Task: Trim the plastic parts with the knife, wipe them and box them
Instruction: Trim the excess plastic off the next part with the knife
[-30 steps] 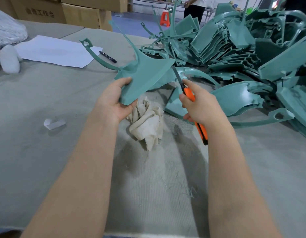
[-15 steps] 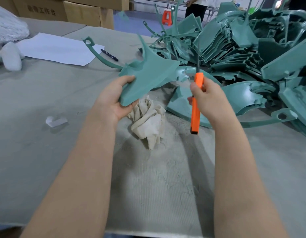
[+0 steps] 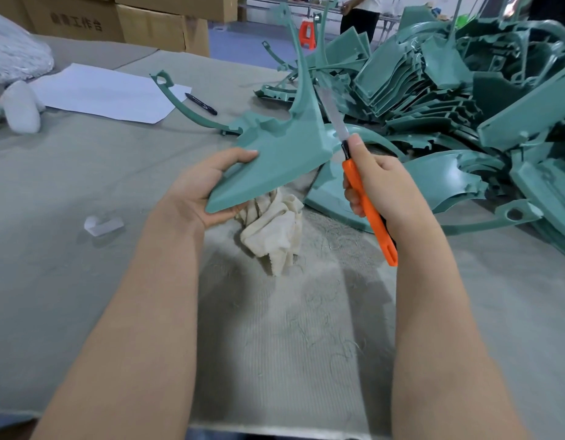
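My left hand grips the lower corner of a teal plastic part, a broad flat panel with a thin curved arm rising from its top, held above the table. My right hand is closed on an orange utility knife. Its silver blade points up and left and lies along the panel's right edge. A crumpled cream cloth lies on the table just below the held part. A large heap of teal plastic parts fills the right and far side of the table.
Grey felt covers the table, with thin teal shavings near its front edge. White paper and a black pen lie at the far left, a small clear scrap nearer. Cardboard boxes stand behind. A person stands in the background.
My right hand has swung the knife from blade pointing straight up, clear of the part, to blade laid against the panel's right edge. The left hand has turned the part slightly.
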